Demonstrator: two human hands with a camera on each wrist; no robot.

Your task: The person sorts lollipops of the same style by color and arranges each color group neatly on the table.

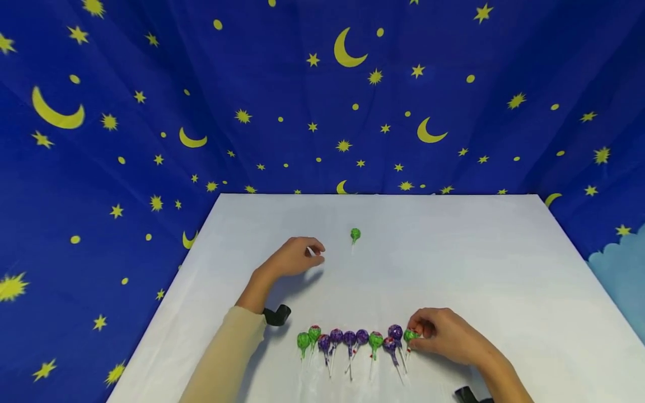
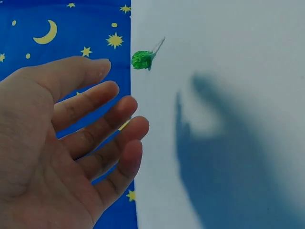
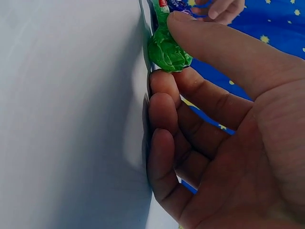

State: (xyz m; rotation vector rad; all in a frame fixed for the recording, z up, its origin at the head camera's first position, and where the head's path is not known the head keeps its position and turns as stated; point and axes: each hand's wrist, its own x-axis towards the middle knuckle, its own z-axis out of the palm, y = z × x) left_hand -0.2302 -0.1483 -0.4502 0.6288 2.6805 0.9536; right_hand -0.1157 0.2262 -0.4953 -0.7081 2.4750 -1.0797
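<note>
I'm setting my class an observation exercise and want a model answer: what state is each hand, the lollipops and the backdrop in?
Left hand: raised over the table, holding nothing.
End green lollipop: wrapped, pinched.
Right hand: pinching that lollipop.
Row of other lollipops: wrapped, lying side by side, sticks toward the person.
Far green lollipop: wrapped, lying alone, untouched.
Backdrop cloth: hanging, lightly creased.

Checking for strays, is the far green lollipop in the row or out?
Out: the far green lollipop lies alone beyond the row, untouched by the left hand.
</note>
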